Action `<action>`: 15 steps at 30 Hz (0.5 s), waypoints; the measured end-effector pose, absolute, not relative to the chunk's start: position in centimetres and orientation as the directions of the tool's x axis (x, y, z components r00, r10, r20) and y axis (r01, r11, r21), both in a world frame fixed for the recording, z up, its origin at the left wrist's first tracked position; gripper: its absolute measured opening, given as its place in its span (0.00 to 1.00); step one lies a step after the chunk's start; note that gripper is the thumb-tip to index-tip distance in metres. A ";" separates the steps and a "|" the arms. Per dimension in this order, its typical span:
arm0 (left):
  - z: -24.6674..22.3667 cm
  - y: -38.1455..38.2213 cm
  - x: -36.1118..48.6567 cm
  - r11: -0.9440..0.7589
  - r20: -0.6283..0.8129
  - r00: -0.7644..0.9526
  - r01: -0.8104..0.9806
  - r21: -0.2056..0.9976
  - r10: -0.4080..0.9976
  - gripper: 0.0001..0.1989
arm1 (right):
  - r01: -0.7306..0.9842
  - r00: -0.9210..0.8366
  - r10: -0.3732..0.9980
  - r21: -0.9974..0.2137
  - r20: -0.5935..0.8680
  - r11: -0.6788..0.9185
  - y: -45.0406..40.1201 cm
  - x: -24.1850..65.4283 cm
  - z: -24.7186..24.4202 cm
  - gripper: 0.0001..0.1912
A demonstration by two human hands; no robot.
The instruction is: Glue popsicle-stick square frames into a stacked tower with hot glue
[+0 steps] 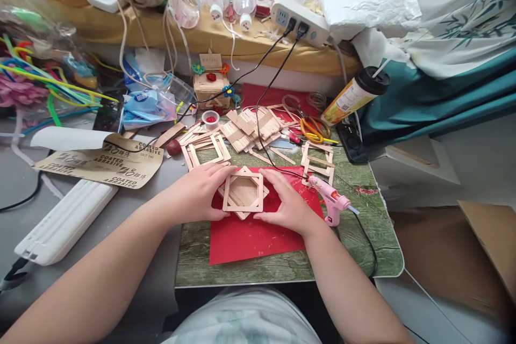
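Note:
Wooden-stick square frames stacked at differing angles form a small piece [243, 208] above the red sheet [258, 242]. My left hand [203, 191] grips its left side, thumb near the lower edge and fingers at the upper edge. On the right side, my right hand [288, 204] holds the same piece between thumb and fingers. A wooden base shows through the square opening. To the right of my right hand, a pink glue gun [331, 199] lies on the green board.
Loose sticks [253, 129] and square frames [318, 164] lie behind the hands. A decorated stick box [210, 88] stands farther back. Sandpaper [137, 166] and a white power strip [66, 220] are left; a cup [355, 95] leans at back right. Black cables cross the board.

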State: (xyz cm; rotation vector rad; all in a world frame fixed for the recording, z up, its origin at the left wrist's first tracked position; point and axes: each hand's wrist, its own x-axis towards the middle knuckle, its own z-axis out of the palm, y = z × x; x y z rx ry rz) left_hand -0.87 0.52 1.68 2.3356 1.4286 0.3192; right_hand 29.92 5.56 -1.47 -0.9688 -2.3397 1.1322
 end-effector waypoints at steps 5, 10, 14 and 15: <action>2.0 0.5 -0.9 -0.390 0.016 0.445 0.767 0.509 0.895 0.49 | 0.419 -0.692 0.717 -0.760 0.086 0.496 5.1 30.0 -1.6 0.62; 2.8 0.1 -1.1 -0.389 0.075 0.447 0.669 0.633 0.891 0.50 | 0.326 -0.675 0.644 -0.637 0.360 0.698 4.6 30.3 -1.4 0.57; 3.0 0.0 -1.2 -0.425 0.136 0.455 0.627 0.653 0.880 0.50 | 0.279 -0.634 0.569 -0.532 0.523 0.799 4.4 30.3 -1.7 0.56; 3.0 0.0 -1.3 -0.453 0.168 0.463 0.616 0.645 0.870 0.50 | 0.275 -0.625 0.547 -0.500 0.556 0.821 4.4 30.3 -1.8 0.56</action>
